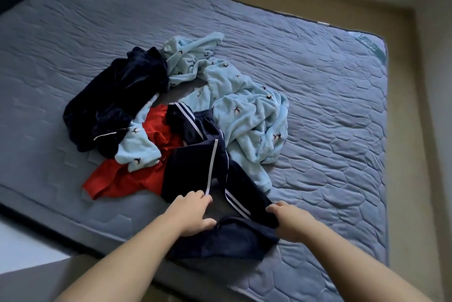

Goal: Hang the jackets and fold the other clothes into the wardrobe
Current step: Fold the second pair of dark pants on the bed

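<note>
Here, I have both hands on the navy striped garment, which lies at the near side of the pile, its near end drawn toward the near edge of the bed. My left hand has its fingers curled, pinching the cloth beside a white stripe, with the thumb laid over the darker fold below. My right hand is curled round a bunched fold just right of the paired stripes. Whether this is a jacket or trousers I cannot tell from here. I judge it thin, light and slick, the sort of sports cloth that slides through a loose pinch and holds no shape. So I would grip a hem, waistband or collar seam, where the layers are thick, rather than a single ply. Its far part runs over the red garment and lies against the pale blue fleece, which looks bulkier and clingy and may drag along if I lift quickly. A dark velvety piece sits at the far left of the pile, apart from my grip. Nothing here seems fragile; tangling is the main risk. The wardrobe is not in view.
</note>
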Motion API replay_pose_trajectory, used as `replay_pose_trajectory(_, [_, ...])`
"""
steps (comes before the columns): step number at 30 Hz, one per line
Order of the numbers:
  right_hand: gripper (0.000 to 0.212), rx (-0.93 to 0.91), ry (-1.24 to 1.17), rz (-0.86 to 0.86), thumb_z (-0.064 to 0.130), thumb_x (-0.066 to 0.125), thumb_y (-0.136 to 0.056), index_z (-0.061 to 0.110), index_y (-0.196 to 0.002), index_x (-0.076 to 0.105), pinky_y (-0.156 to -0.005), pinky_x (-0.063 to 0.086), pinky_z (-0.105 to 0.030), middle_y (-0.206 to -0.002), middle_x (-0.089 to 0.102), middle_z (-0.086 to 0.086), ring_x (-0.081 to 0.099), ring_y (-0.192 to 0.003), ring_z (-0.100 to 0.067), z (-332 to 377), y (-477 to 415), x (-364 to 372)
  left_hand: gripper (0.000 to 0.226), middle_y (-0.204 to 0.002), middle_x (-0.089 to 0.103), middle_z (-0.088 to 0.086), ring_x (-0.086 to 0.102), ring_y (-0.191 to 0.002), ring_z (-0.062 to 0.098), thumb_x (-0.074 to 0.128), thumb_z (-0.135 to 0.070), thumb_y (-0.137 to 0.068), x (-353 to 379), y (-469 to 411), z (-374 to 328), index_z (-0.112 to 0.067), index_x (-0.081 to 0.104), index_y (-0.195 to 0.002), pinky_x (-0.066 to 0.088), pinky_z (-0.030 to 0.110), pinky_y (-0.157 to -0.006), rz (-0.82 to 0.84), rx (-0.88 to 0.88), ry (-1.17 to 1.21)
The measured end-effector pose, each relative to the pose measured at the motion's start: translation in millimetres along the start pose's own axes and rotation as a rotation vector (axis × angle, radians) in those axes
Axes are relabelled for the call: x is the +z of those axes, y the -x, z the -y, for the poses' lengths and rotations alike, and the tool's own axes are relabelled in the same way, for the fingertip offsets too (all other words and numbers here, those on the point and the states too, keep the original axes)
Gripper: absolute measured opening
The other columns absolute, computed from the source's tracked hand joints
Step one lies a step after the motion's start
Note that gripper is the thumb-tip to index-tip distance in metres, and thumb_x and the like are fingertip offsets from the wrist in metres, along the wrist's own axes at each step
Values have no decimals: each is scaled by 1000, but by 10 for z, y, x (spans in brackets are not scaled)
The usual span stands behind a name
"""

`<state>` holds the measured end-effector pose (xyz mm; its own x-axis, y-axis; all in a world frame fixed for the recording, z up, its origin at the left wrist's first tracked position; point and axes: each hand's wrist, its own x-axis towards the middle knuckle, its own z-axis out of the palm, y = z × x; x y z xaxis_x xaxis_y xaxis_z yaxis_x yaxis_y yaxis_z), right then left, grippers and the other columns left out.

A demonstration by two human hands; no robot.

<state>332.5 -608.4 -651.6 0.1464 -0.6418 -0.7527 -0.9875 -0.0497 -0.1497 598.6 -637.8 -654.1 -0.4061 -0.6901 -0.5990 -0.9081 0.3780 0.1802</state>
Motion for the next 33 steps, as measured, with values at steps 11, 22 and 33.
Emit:
replay_pose_trajectory(11, [40, 9, -964, -510, 18, 56, -83, 21, -123, 53, -85, 40, -22, -114, 61, 5, 56, -103, -10, 871, -1880, -263, 43, -132, 53, 10, 48, -122, 31, 45, -17, -87, -8, -1495, 936, -17, 40, -130, 39, 39, -93, -282, -205, 41])
replay_pose_trajectory(22, [11, -139, -520, -131, 10, 52, -78, 19, -84, 56, -69, 45, -26, -87, 67, -4, 61, -88, -21, 927, -2351, 160, 20, -67, 58, -2, 53, -60, 13, 50, -9, -79, 466, -1422, 1561, -3, 65, -91, 38, 17, -49, 591, -248, 541])
replay_pose_trajectory(33, [25, 75, -1344, -99, 33, 68, -86, 18, -106, 68, -72, 54, -20, -99, 73, 2, 68, -85, -10, 678, -2316, 15, 33, -115, 57, 1, 53, -109, 23, 54, -21, -80, -151, -2113, 1331, -21, 50, -113, 40, 37, -86, -327, -104, 80])
